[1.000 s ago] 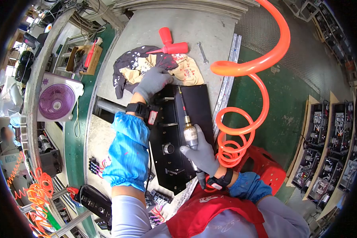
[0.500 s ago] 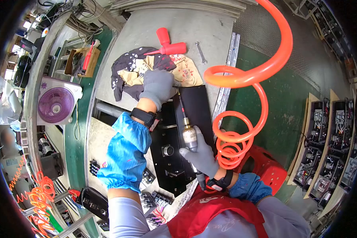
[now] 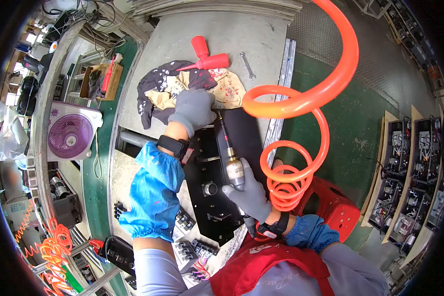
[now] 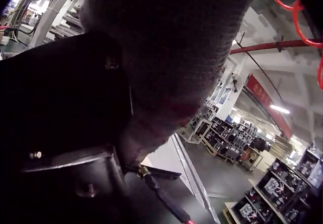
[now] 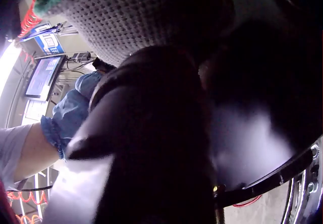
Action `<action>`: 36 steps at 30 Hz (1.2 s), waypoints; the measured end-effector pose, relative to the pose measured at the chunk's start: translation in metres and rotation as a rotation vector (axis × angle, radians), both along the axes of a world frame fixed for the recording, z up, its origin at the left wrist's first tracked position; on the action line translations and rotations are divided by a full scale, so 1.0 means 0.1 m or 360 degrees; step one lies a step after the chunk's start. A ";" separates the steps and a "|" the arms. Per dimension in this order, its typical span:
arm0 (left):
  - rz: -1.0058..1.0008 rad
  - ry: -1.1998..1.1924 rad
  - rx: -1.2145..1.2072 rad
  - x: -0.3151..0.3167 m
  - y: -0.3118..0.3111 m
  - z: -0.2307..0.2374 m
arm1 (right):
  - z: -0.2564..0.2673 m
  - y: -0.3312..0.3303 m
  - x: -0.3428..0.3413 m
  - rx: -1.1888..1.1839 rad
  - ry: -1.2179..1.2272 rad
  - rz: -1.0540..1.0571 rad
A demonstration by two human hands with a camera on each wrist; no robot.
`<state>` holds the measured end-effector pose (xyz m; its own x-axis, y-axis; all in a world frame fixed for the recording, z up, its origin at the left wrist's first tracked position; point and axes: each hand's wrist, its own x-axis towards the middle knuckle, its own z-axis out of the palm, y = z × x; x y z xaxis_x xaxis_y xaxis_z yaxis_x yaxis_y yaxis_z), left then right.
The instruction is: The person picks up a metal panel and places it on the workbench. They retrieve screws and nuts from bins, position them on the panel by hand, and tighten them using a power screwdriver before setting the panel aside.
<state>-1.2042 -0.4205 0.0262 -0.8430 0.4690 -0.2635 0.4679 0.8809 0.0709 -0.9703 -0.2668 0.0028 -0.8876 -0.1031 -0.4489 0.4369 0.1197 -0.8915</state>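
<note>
My gloved right hand point(image 3: 249, 192) grips an air screwdriver point(image 3: 236, 170) whose long bit point(image 3: 225, 133) points to the far end of a black metal case point(image 3: 217, 202). In the right wrist view the dark tool body point(image 5: 151, 133) lies along the grey knitted glove point(image 5: 121, 22). My gloved left hand point(image 3: 195, 109) is over the far edge of the case, beside the bit's tip. The left wrist view shows its fingers point(image 4: 146, 138) reaching down to the brass-coloured tip point(image 4: 143, 171); I cannot tell whether they pinch something there.
Past the case lie a patterned cloth point(image 3: 155, 91), two red squeeze bottles point(image 3: 212, 61) and a wrench point(image 3: 247, 66). An orange coiled hose point(image 3: 306, 103) hangs at the right, above a red stool point(image 3: 335, 207). Black switch parts point(image 3: 185, 251) and a purple fan point(image 3: 70, 139) are at the left.
My left hand has turned at the wrist and come slightly nearer, its fingers staying by the bit's tip. The coiled hose has swung left. The right hand keeps its grip on the air screwdriver.
</note>
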 end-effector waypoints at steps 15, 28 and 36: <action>0.0095 -0.0944 0.0227 -0.52 -0.05 -0.05 | -0.41 -0.23 0.15 0.0523 0.0888 0.0036; 0.0044 -0.0908 0.0265 -0.53 -0.06 -0.10 | -0.21 -0.23 0.09 0.0248 0.0523 -0.0101; -0.0060 -0.0804 0.0095 -0.57 -0.04 -0.17 | -0.09 -0.24 0.06 0.0106 0.0132 -0.0121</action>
